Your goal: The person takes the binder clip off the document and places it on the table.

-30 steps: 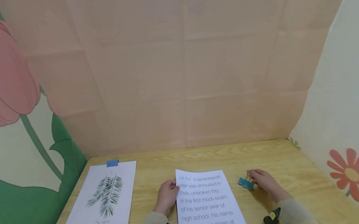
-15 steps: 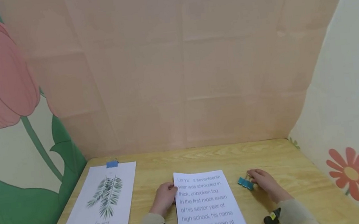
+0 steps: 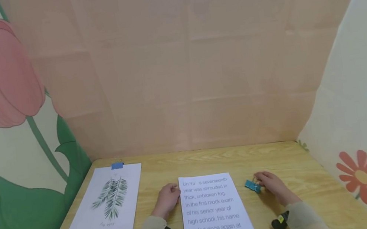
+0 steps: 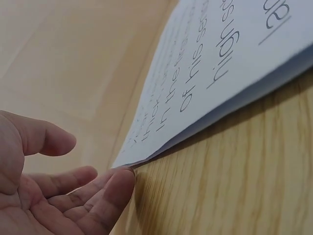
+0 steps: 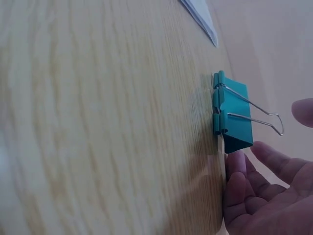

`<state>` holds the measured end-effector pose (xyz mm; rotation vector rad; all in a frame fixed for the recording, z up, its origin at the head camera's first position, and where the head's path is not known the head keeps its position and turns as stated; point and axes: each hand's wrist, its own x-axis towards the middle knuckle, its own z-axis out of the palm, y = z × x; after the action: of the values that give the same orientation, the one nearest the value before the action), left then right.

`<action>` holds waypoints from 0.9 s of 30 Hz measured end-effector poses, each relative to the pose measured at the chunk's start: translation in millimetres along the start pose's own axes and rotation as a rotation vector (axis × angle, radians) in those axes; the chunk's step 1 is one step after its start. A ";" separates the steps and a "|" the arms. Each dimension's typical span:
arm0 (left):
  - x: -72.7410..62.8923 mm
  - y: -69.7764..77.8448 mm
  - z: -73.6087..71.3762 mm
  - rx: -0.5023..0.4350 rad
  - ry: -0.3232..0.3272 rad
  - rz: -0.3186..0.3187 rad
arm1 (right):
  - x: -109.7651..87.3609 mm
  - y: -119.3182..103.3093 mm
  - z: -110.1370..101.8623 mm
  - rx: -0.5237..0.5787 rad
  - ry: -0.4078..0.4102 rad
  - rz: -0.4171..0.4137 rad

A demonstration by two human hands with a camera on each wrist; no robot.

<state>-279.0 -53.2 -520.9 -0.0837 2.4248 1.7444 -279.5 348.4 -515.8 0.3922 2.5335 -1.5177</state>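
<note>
In the head view, a stack of printed paper (image 3: 210, 208) lies at the table's front middle, its text facing up. My left hand (image 3: 167, 200) is beside its left edge. The left wrist view shows that hand's thumb (image 4: 54, 139) apart from the fingers, with one fingertip close to the paper's edge (image 4: 161, 147); I cannot tell whether they touch. A teal binder clip (image 5: 237, 115) with wire handles stands on the table at the right. My right hand (image 3: 273, 185) is next to the clip, fingers at its side and thumb away from the wire handle.
At the left lies another paper stack (image 3: 98, 228) with a leaf drawing, a blue binder clip (image 3: 117, 166) at its top edge. A pinkish cloth (image 3: 182, 73) hangs behind the wooden table (image 3: 162, 167). Painted flowers cover the side walls.
The printed stack's top left corner, raised a second ago, now lies flatter. My left hand has shifted slightly left and come off the sheet. The right hand and teal clip hardly moved.
</note>
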 end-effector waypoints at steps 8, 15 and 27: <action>0.2 -2.3 -7.8 0.020 0.053 0.005 | -7.6 -14.9 3.7 -0.025 0.039 -0.039; -2.4 -1.3 -16.1 0.025 0.122 0.011 | -11.1 -33.4 13.2 -0.011 0.095 -0.092; -5.1 -4.5 -30.0 0.024 0.162 -0.027 | -6.2 -57.8 40.7 -0.275 0.156 -0.313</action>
<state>-276.1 -83.3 -515.1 -0.2632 2.5428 1.7602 -291.0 285.6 -484.8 0.0794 2.9888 -1.2384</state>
